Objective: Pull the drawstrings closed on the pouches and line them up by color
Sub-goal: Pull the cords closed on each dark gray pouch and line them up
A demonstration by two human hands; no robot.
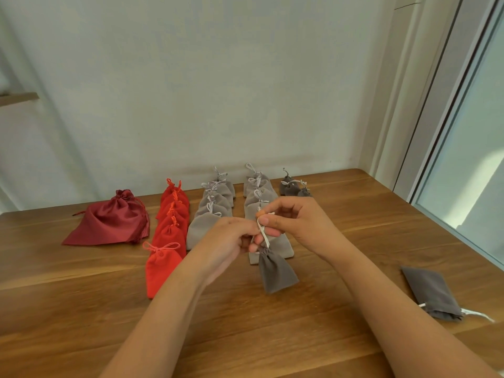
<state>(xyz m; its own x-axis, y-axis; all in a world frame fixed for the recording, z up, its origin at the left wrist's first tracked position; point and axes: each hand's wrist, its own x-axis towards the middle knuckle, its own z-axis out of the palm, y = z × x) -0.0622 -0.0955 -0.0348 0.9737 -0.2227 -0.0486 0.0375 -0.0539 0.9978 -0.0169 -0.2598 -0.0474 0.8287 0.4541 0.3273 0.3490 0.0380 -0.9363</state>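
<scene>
Wood counter (354,227); above its near centre dangles 1 dark grey pouch (276,271), left hand (226,241) and right hand (297,222) both pinching its white drawstring (263,233). A slipped cord could drop it onto the light grey row (285,248).

Head camera looks forward and down, close over the table (81,309).

Soft daylight from window (480,165) at right; faint shadows; wide-angle bending at edges; slight blur.
</scene>
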